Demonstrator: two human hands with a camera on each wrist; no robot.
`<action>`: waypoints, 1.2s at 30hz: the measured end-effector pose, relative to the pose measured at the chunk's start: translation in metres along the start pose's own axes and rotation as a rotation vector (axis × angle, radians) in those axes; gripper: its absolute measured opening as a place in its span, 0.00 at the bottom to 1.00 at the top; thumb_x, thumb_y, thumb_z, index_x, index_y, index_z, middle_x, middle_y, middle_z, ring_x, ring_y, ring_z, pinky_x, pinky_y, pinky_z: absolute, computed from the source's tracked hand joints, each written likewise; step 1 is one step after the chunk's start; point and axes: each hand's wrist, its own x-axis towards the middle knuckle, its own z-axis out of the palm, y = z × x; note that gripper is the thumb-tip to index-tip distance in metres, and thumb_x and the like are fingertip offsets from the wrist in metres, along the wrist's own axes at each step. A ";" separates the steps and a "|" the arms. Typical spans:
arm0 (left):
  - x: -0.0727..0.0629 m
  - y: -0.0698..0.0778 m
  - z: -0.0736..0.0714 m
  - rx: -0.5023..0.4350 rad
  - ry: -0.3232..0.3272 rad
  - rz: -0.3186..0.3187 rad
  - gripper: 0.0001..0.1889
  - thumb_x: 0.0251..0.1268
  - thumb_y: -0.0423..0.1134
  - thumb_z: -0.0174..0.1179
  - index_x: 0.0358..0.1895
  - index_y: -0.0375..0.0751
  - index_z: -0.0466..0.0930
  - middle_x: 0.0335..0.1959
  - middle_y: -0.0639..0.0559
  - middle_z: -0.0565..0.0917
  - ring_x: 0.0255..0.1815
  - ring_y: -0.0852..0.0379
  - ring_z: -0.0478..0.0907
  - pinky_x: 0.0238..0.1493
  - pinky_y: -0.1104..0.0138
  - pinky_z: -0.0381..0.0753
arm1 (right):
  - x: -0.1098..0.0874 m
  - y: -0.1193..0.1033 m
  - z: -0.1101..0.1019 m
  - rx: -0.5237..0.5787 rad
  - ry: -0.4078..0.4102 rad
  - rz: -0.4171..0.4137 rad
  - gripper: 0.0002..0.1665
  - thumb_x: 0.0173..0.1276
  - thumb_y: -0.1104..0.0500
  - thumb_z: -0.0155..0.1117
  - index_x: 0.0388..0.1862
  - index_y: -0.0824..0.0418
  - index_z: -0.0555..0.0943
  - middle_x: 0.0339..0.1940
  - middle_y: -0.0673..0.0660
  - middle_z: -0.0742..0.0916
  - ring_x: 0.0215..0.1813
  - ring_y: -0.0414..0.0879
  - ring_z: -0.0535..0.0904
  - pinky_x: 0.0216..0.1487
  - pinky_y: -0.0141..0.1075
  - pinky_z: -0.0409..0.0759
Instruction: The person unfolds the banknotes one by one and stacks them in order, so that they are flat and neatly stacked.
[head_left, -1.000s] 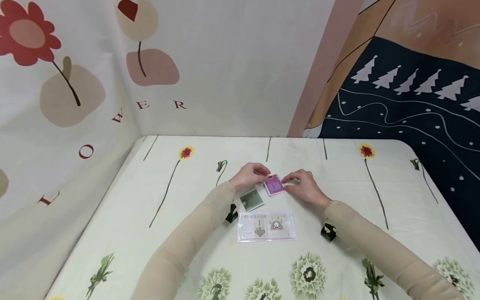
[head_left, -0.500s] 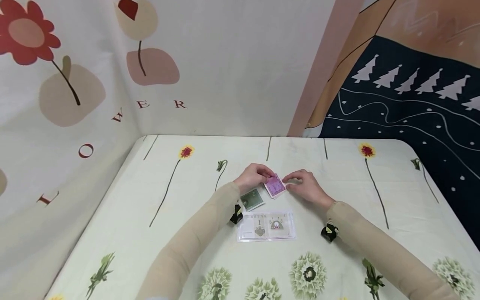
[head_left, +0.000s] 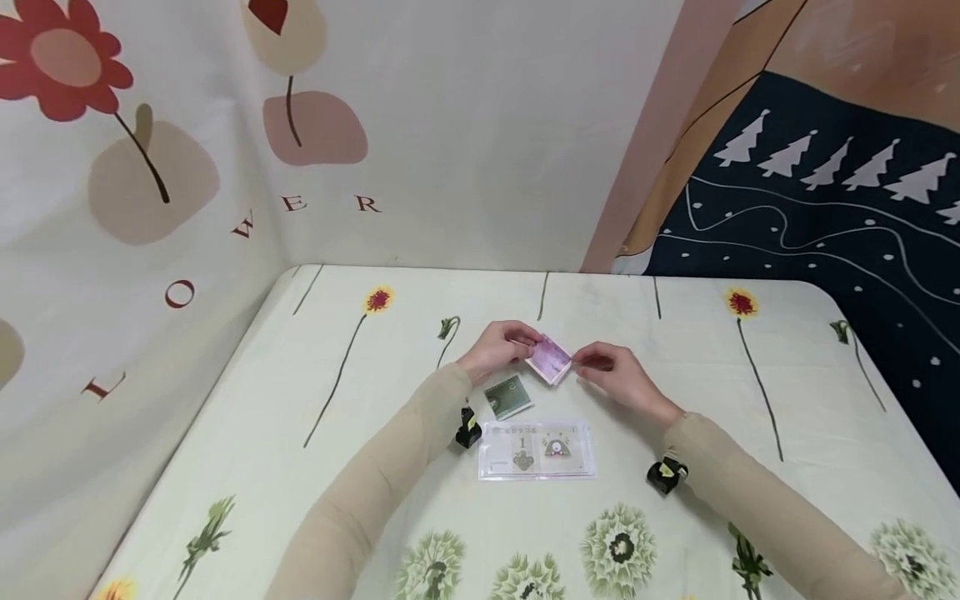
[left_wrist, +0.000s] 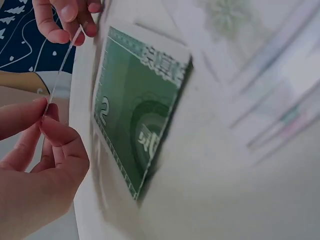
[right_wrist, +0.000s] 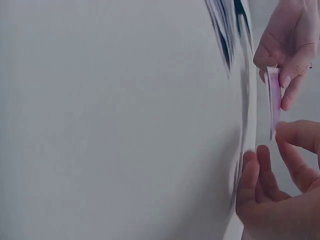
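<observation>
A folded purple banknote with a pale edge is held between both hands above the middle of the table. My left hand pinches its left corner between thumb and fingers. At the opposite corner, the fingertips of my right hand pinch its edge, as the right wrist view shows with the note seen edge-on. Just below lies a folded green banknote, large in the left wrist view. Nearer the person, a pale note marked 1 lies in a clear sleeve.
A white cloth printed with flowers covers the table. Printed fabric hangs along the back and left, and a dark blue tree-patterned cloth hangs at right. Small black devices sit at the wrists.
The purple banknote has lifted and turned slightly, showing a paler face. The right hand has shifted a little right, and its fingertips now meet the note's corner. The view has tilted slightly.
</observation>
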 end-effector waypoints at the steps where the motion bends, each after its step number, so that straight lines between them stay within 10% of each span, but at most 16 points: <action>1: 0.000 0.001 0.000 0.000 0.001 0.004 0.15 0.58 0.22 0.58 0.49 0.33 0.81 0.41 0.45 0.82 0.38 0.56 0.76 0.34 0.71 0.76 | 0.000 0.000 0.001 0.039 0.003 0.005 0.13 0.64 0.69 0.63 0.47 0.71 0.79 0.45 0.64 0.84 0.46 0.54 0.81 0.50 0.39 0.79; 15: -0.010 0.001 0.006 0.016 -0.032 0.048 0.14 0.61 0.24 0.60 0.50 0.32 0.78 0.45 0.43 0.80 0.38 0.53 0.79 0.42 0.64 0.82 | -0.006 -0.016 0.012 0.345 0.105 0.030 0.15 0.63 0.77 0.56 0.48 0.75 0.67 0.41 0.68 0.80 0.35 0.37 0.81 0.38 0.30 0.82; 23: -0.019 0.005 0.015 0.275 -0.068 0.165 0.12 0.61 0.31 0.63 0.49 0.38 0.80 0.50 0.45 0.77 0.44 0.54 0.78 0.42 0.67 0.78 | -0.008 -0.022 0.014 0.369 0.127 -0.010 0.16 0.64 0.77 0.56 0.49 0.74 0.66 0.44 0.69 0.80 0.36 0.38 0.81 0.36 0.30 0.81; 36: -0.030 0.019 0.025 0.253 -0.031 0.330 0.11 0.62 0.31 0.63 0.47 0.37 0.79 0.44 0.49 0.81 0.44 0.55 0.78 0.47 0.67 0.77 | -0.011 -0.029 0.019 0.319 0.125 -0.086 0.15 0.64 0.77 0.57 0.49 0.72 0.69 0.43 0.69 0.82 0.35 0.40 0.81 0.35 0.35 0.82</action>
